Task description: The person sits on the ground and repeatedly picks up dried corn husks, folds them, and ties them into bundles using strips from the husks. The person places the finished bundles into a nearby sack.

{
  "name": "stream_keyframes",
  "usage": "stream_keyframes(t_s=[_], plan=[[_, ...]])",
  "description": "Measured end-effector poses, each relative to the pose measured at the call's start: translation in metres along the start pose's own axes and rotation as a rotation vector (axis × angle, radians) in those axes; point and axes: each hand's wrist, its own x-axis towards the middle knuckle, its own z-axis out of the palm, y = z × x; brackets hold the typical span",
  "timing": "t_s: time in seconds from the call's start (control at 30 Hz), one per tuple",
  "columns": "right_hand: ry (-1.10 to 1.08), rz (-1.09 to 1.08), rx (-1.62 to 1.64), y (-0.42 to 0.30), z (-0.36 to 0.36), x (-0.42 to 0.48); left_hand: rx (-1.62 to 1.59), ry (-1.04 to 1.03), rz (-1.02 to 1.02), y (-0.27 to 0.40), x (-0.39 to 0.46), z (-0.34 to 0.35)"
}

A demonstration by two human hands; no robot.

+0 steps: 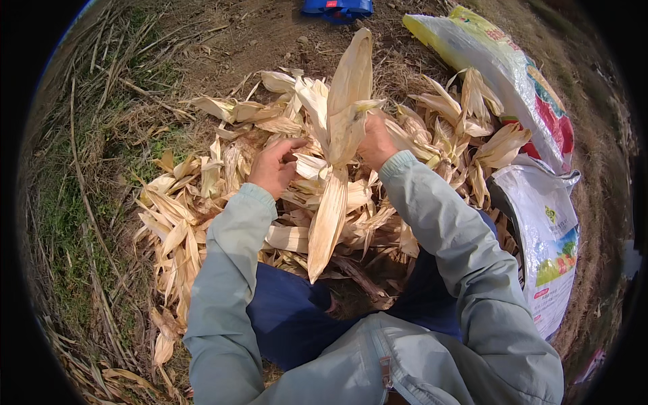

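Note:
Dry, pale corn husks [288, 238] form a broad heap on the ground in front of me. My right hand [377, 142] grips a spread bundle of corn husk leaves [349, 96] at its right side. One long leaf of it points up and away, and another hangs down toward my knees. Whether a cob sits inside the bundle is hidden. My left hand [276, 166] is just left of the bundle, apart from it, with fingers loosely bent and nothing visible in them. Both arms wear light grey-green sleeves.
At the right lie a white and yellow woven plastic sack [506, 66] and another white printed sack [547, 228]. A blue bag [338, 9] stands at the far edge. Grass and dry stalks [96, 202] cover the left side. My blue-trousered legs [293, 314] flank the near husks.

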Motion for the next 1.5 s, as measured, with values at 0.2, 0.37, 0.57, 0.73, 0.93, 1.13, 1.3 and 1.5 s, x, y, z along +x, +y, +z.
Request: stream_keyframes(t_s=[0.2, 0.37, 0.57, 0.73, 0.93, 1.13, 1.3, 1.5], plan=[[-0.154, -0.067, -0.037, 0.013, 0.024, -0.006, -0.601, 0.195, 0.144, 0.025, 0.010, 0.029], [-0.071, -0.226, -0.307, -0.004, 0.024, -0.014, -0.868, -0.132, -0.213, 0.003, 0.015, 0.036], [0.010, -0.346, -0.454, -0.009, 0.023, -0.015, -0.656, -0.301, -0.396, 0.019, 0.007, 0.043], [0.037, -0.514, -0.480, -0.014, 0.024, -0.017, -0.599, -0.381, -0.396, 0.025, 0.002, 0.045], [0.138, -0.574, -0.468, -0.028, 0.022, -0.016, -0.282, -0.205, -0.208, 0.032, 0.008, 0.050], [0.065, -0.606, -0.351, -0.037, 0.021, -0.015, -0.770, -0.080, -0.346, 0.027, 0.008, 0.060], [-0.093, -0.075, 0.110, -0.038, 0.015, -0.005, -0.965, -0.079, -0.270, 0.035, 0.003, 0.056], [0.008, 0.179, 0.366, -0.028, 0.010, -0.007, -0.324, 0.123, -0.079, 0.035, 0.010, 0.057]])
